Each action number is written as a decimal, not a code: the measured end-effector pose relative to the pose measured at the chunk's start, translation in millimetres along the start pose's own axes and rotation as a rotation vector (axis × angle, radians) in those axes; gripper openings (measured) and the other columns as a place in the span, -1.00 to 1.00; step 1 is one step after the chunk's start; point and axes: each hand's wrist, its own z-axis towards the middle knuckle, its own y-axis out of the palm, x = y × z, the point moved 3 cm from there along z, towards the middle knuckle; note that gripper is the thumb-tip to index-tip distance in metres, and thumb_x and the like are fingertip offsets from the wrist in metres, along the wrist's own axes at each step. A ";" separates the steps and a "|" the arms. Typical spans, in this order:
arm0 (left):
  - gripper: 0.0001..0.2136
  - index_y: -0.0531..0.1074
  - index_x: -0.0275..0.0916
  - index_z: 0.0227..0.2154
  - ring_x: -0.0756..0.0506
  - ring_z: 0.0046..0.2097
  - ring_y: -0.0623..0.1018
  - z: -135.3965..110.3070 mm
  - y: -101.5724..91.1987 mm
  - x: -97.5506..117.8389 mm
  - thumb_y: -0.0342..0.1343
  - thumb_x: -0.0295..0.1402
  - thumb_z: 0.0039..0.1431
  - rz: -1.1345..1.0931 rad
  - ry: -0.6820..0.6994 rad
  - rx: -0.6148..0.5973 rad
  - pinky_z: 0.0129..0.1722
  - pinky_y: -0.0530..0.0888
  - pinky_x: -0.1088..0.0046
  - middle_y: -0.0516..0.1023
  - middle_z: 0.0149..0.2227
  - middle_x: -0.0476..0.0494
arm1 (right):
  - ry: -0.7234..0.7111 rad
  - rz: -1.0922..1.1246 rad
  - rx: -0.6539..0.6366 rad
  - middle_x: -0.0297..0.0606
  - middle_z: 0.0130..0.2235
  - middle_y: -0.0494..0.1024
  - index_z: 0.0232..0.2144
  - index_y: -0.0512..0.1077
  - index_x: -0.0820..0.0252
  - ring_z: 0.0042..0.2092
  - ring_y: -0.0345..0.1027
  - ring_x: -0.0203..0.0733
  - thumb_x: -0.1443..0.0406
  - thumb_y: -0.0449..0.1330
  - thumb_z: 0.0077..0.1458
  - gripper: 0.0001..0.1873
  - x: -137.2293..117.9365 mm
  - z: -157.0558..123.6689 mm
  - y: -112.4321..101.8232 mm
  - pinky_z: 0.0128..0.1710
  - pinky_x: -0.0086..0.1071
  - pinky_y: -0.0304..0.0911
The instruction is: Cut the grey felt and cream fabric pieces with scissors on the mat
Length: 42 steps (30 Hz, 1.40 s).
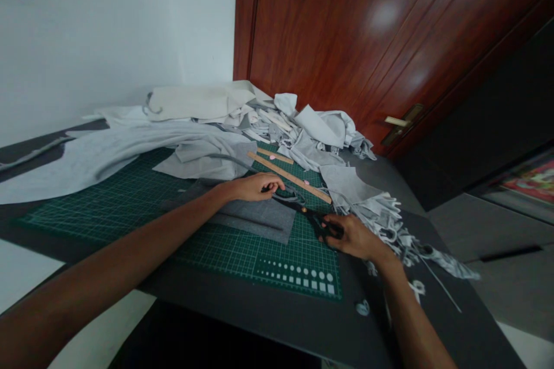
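Note:
My right hand (355,237) is closed round the black handles of a pair of scissors (304,210), whose blades point left toward my other hand. Fingers curled, my left hand (259,187) is over the middle of the green cutting mat (225,256). A dark grey strip of fabric (236,159) runs up to it and seems pinched in its fingers, though the grip itself is partly hidden. Below the hands a grey piece of cloth (277,222) lies flat on the mat, with a thin dark line along it.
Two wooden rulers (289,176) lie past the hands. Light grey fabric (130,141) spreads at the left, and cloth scraps (329,130) are heaped along the back and right. A wooden door (320,29) and a white wall (108,29) stand behind the dark table (277,314).

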 end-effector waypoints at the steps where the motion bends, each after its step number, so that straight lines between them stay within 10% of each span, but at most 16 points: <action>1: -0.69 0.47 -0.32 -0.09 0.00 -0.33 0.41 0.1 0.2 -0.4 0.01 -0.56 0.11 0.002 0.001 0.000 -0.29 0.33 0.50 0.45 -0.33 -0.07 | 0.002 0.000 0.000 -0.38 -0.46 0.40 -0.32 0.42 0.18 -0.45 0.24 -0.30 0.25 0.19 0.10 -0.88 -0.2 0.2 -0.1 -0.43 -0.40 0.08; 42: -0.71 0.45 -0.30 -0.08 -0.01 -0.35 0.38 -0.3 3.2 -0.5 0.00 -0.57 0.15 -0.019 0.021 0.011 -0.31 0.32 0.49 0.43 -0.33 -0.06 | -0.016 -0.057 -0.004 -0.35 -0.45 0.46 -0.33 0.44 0.15 -0.44 0.30 -0.26 0.26 0.16 0.12 -0.90 1.4 -2.2 2.3 -0.41 -0.39 0.11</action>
